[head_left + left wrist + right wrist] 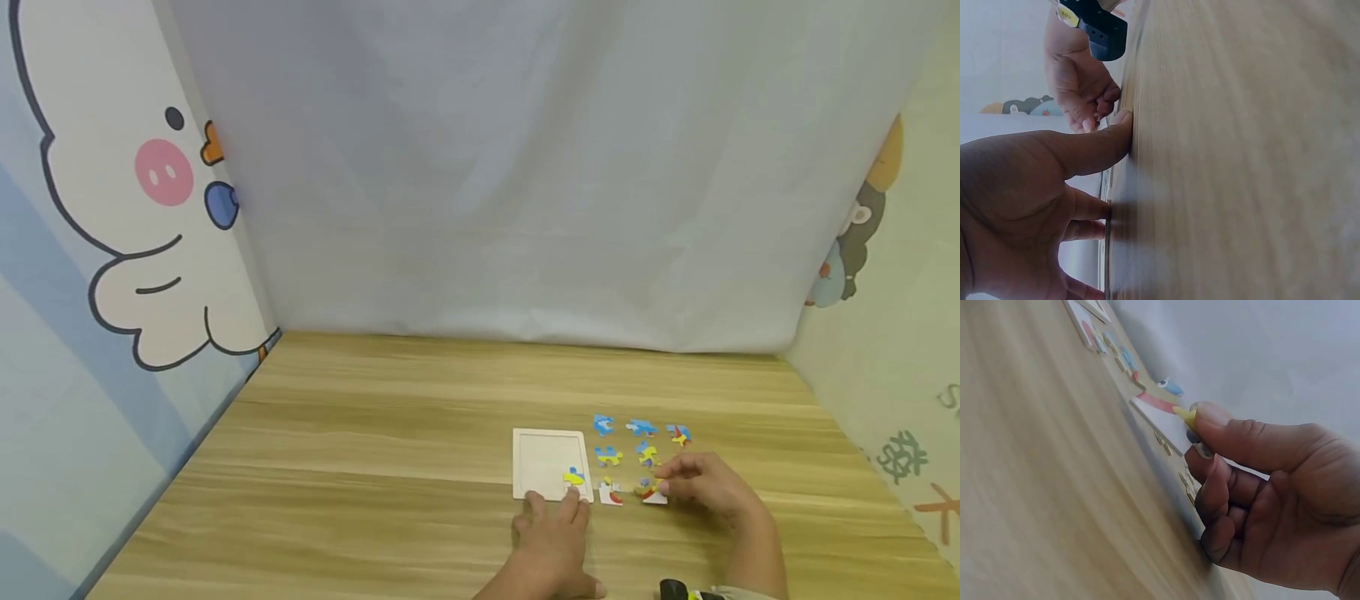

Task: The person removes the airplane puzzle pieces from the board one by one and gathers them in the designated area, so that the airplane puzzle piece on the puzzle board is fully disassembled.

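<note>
My left hand (549, 542) rests with spread fingers along the near edge of a pale wooden puzzle tray (516, 462); the thumb touches the table in the left wrist view. In the tray's near right corner lies a blue, yellow and white puzzle piece (573, 477), partly covered by the fingertips. To the right of the tray, my right hand (708, 483) pinches a white, red and yellow puzzle piece (1163, 419) between thumb and index finger. In the right wrist view that piece is tilted, and its inner corner is hidden by the fingers.
Several loose pieces lie in rows right of the tray: a white and red one (611, 493), a blue and yellow one (608, 456), and blue ones (603, 425) farther back. A grey curtain (487, 208) hangs behind the wooden table (337, 467), with printed panels at both sides.
</note>
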`<state>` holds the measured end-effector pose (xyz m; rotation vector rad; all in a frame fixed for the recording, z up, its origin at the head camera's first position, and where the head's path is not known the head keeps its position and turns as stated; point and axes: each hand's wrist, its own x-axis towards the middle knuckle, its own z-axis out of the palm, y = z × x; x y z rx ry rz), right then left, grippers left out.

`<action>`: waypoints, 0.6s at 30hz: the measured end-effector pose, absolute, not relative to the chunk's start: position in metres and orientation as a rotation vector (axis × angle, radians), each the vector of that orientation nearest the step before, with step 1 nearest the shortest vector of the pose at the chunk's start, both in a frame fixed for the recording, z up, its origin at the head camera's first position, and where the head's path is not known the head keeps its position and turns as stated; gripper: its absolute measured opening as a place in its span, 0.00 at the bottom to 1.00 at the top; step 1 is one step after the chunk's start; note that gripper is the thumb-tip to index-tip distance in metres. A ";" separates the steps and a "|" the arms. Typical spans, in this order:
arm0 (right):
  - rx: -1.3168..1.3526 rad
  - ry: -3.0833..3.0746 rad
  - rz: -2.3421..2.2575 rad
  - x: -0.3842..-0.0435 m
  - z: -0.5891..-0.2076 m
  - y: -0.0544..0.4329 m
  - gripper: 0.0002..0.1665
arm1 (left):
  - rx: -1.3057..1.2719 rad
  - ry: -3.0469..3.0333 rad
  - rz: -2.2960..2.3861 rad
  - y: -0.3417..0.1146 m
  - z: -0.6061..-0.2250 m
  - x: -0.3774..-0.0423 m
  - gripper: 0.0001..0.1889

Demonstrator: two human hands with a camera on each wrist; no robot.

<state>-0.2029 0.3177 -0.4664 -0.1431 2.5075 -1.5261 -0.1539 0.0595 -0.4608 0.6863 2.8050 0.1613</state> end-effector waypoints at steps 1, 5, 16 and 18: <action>-0.146 2.505 -1.522 -0.203 -0.467 0.318 0.16 | 0.685 2.803 0.163 0.059 -0.460 -0.154 0.51; -0.149 2.493 -1.515 -0.202 -0.468 0.320 0.14 | 0.684 2.798 0.160 0.059 -0.459 -0.154 0.51; -0.083 2.566 -1.437 -0.200 -0.467 0.318 0.10 | 0.692 2.802 0.167 0.059 -0.460 -0.155 0.51; -0.055 2.594 -1.406 -0.199 -0.467 0.318 0.10 | 0.691 2.803 0.170 0.059 -0.460 -0.155 0.51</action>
